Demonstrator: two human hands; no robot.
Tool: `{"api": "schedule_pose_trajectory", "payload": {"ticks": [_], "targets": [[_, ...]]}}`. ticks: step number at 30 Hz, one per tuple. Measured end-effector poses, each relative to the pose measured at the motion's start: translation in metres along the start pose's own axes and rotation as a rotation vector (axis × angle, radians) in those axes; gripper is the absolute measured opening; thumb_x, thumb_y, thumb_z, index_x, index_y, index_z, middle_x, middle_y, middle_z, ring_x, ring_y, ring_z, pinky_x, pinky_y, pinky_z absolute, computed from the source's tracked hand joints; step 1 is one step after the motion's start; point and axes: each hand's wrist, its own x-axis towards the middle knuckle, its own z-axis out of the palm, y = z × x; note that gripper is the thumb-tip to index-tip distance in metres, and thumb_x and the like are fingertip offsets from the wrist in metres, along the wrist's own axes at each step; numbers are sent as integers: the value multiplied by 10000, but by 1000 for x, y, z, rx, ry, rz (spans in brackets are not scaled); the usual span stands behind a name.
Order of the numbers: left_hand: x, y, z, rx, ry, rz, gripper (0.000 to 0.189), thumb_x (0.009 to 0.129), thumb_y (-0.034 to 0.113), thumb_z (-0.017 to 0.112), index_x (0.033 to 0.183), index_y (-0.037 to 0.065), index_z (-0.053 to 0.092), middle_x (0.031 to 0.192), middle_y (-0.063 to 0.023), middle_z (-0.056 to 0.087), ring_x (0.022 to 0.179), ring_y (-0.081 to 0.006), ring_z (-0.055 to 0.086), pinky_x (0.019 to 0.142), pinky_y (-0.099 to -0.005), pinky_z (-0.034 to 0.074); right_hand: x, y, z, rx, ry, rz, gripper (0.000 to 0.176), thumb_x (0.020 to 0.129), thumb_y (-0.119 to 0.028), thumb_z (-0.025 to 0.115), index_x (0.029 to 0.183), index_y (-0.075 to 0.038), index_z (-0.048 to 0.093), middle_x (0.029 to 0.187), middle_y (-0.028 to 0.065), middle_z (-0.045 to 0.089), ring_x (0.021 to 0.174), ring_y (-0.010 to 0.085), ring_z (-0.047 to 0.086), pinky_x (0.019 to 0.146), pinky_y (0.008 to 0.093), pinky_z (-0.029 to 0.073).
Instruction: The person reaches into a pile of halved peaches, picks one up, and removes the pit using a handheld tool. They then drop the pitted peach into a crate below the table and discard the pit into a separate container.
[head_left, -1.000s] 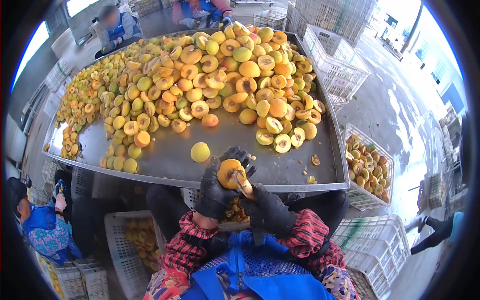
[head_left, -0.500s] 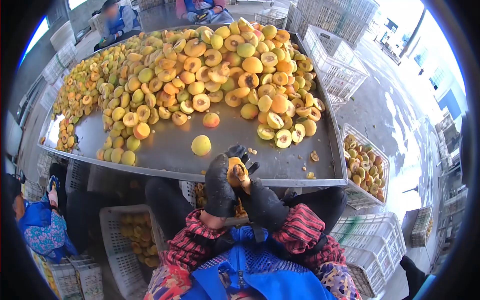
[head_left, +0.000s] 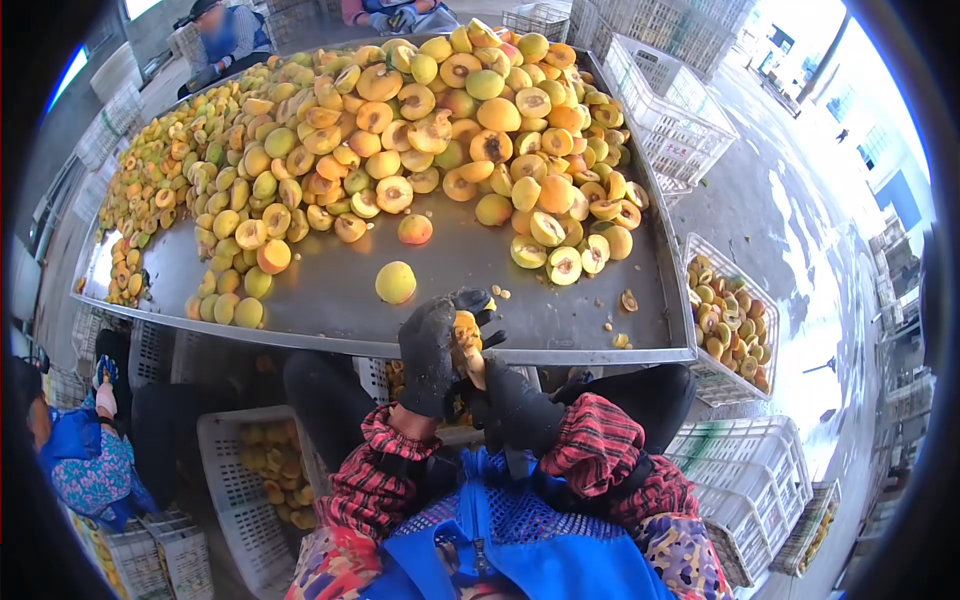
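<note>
My left hand [head_left: 428,352], in a dark glove, is closed around a yellow peach [head_left: 464,328] near the front edge of the metal table. My right hand [head_left: 522,408], also gloved, is closed just below and to the right of it, fingers drawn in against the fruit. A narrow tan piece [head_left: 476,372] shows between the two hands; I cannot tell whether it is a tool or fruit flesh. Beyond my hands, a whole peach [head_left: 396,283] lies on the table [head_left: 340,290], with a redder one [head_left: 415,229] behind it.
Halved peaches [head_left: 400,140] are heaped across the table. Crates of fruit stand to the right [head_left: 732,325] and by my left leg [head_left: 235,500]. A white crate [head_left: 745,490] is beside my right knee. One person [head_left: 90,450] sits at left; others are across the table.
Both hands have shifted slightly, and the peach in my left hand has turned, now showing narrower. In view, the table and its fruit sit a little further left and up.
</note>
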Motion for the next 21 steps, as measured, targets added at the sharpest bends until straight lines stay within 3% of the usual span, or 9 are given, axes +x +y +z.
{"api": "schedule_pose_trajectory", "payload": {"ticks": [2, 5, 8, 11, 14, 17, 19, 21], "targets": [[-5, 14, 10, -166, 68, -65, 265, 881, 149, 452, 888, -40, 637, 825, -118, 666, 700, -186, 645, 632, -309, 532, -3, -20, -11, 118, -92, 129, 276, 846, -101, 545, 1087, -26, 432, 835, 94, 524, 705, 177, 537, 593, 342, 458], [-6, 28, 15, -208, 22, -106, 280, 891, 144, 439, 936, -43, 642, 844, -119, 667, 737, -199, 656, 679, -314, 544, 3, 9, -3, 52, -72, -60, 261, 842, -93, 534, 1072, -22, 432, 797, 90, 530, 662, 153, 536, 554, 327, 459], [-3, 18, 2, 246, -142, 109, 315, 896, 157, 414, 1000, -66, 612, 959, -147, 651, 845, -225, 632, 779, -337, 512, 5, 5, -5, -205, -43, -36, 262, 836, -86, 533, 1073, -18, 444, 794, 89, 535, 664, 143, 542, 553, 319, 460], [-3, 17, 1, 231, -136, 86, 309, 894, 149, 416, 1000, -66, 612, 957, -146, 651, 839, -219, 631, 773, -331, 514, 4, -27, -20, -27, -208, 190, 253, 836, -92, 532, 1064, -13, 457, 778, 92, 540, 661, 154, 561, 548, 320, 462], [-5, 15, 0, -158, -54, -151, 302, 895, 146, 420, 994, -64, 615, 946, -148, 653, 838, -219, 632, 772, -332, 515, 9, 12, 3, 108, -95, -37, 227, 850, -93, 511, 1058, -13, 468, 771, 78, 546, 656, 146, 571, 541, 319, 464], [-1, 3, -5, -30, -33, -69, 319, 908, 178, 423, 1026, -59, 602, 962, -149, 648, 858, -232, 628, 781, -340, 513, 17, 38, 22, -49, 26, -161, 208, 864, -86, 502, 1058, -15, 474, 766, 68, 546, 648, 160, 556, 557, 315, 461], [-1, 4, -9, -322, -128, -138, 334, 906, 184, 435, 1071, -68, 580, 1015, -152, 633, 906, -250, 622, 800, -367, 525, 20, 42, 20, 92, -76, 3, 210, 860, -70, 512, 1059, -12, 477, 806, 83, 549, 692, 192, 553, 605, 335, 458], [-2, 10, -6, -569, -140, -212, 353, 905, 198, 445, 1098, -72, 564, 1046, -157, 621, 944, -262, 613, 815, -388, 530, 23, 42, 22, 124, -44, 1, 214, 853, -62, 524, 1054, -8, 477, 835, 100, 550, 727, 226, 552, 642, 361, 454]]}}
